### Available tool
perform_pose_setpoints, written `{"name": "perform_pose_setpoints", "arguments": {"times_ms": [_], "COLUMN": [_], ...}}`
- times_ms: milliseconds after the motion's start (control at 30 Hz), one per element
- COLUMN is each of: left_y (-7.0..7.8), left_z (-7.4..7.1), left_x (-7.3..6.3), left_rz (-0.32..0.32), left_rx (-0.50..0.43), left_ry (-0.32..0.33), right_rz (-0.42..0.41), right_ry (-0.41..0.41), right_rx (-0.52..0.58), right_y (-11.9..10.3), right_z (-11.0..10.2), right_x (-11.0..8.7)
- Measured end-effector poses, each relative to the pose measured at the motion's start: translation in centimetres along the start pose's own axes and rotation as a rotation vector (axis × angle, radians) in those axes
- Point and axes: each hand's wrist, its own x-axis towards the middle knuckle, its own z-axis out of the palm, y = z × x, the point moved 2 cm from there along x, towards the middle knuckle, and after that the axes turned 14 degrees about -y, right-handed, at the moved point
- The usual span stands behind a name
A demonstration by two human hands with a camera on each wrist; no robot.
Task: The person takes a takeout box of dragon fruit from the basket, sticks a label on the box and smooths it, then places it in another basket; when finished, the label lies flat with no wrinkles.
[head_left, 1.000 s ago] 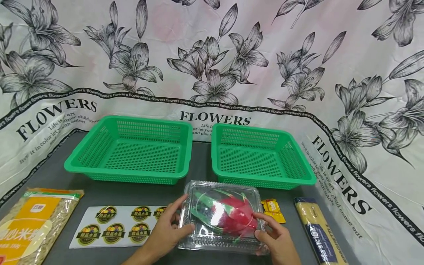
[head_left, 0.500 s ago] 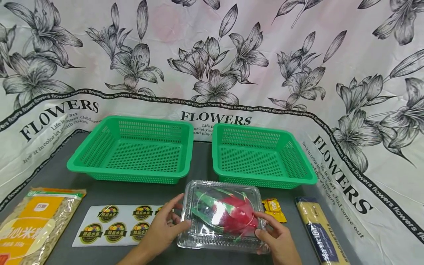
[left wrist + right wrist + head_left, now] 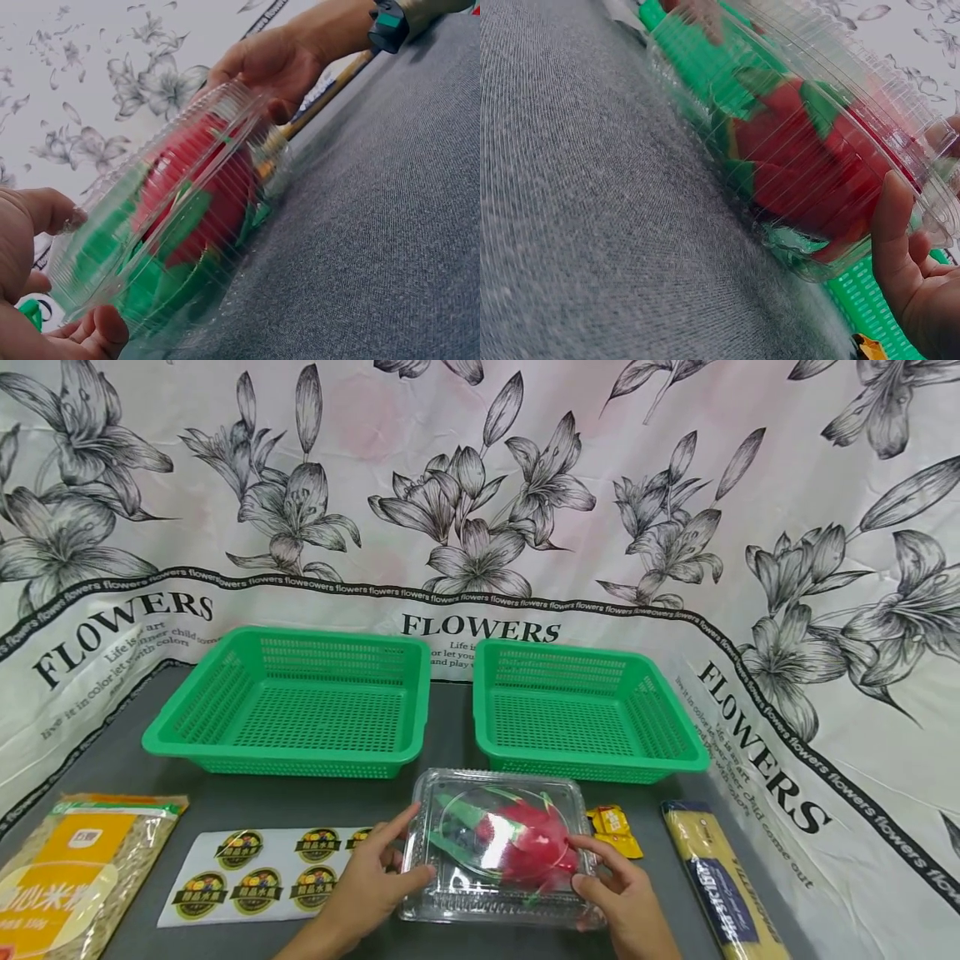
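Observation:
A clear plastic clamshell container (image 3: 465, 893) with a closed lid sits on the dark grey table in front of the baskets. Inside lies a red dragon fruit (image 3: 528, 843) with green-tipped scales, seen through the plastic in all views. My left hand (image 3: 375, 877) holds the container's left end, thumb over the near-left edge and fingers along the side. At the opposite end, my right hand (image 3: 618, 893) pinches the right edge between thumb and fingers. In the right wrist view, the right thumb (image 3: 891, 214) presses against the container wall.
Two green plastic baskets (image 3: 300, 760) (image 3: 592, 768) stand behind the container. A sheet of round gold-and-black stickers (image 3: 277, 843) lies left, beside a bag of grain (image 3: 90, 860). Right are small yellow packets (image 3: 615, 831) and a spaghetti pack (image 3: 720, 885). A flower-printed cloth (image 3: 480, 552) hangs behind.
The head view shifts slightly. My left thumb has slid a little outward along the container's edge since the earliest frame; both hands stay on the container, which keeps its place.

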Motion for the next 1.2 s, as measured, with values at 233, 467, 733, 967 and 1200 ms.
{"name": "perform_pose_setpoints", "arguments": {"times_ms": [233, 467, 733, 967, 1200], "left_y": [-0.3, -0.3, -0.3, -0.5, -1.2], "left_z": [-0.1, -0.1, 0.1, 0.3, 0.3], "left_x": [-0.1, 0.0, 0.2, 0.5, 0.5], "left_rz": [-0.080, -0.093, -0.083, -0.072, -0.059], "left_rx": [-0.053, -0.081, -0.091, -0.118, -0.137], "left_ry": [0.034, 0.041, 0.049, 0.025, 0.017], "right_rz": [-0.025, -0.066, -0.004, 0.020, 0.028], "right_ry": [-0.087, -0.092, -0.113, -0.153, -0.199], "right_rx": [-0.059, -0.182, -0.188, -0.172, -0.170], "right_y": [-0.3, -1.0, -2.0, -2.7, -3.0], "right_z": [0.1, -0.3, -1.1, -2.1, -2.5], "right_x": [0.0, 0.2, 1.7, 3.3, 4.9]}}
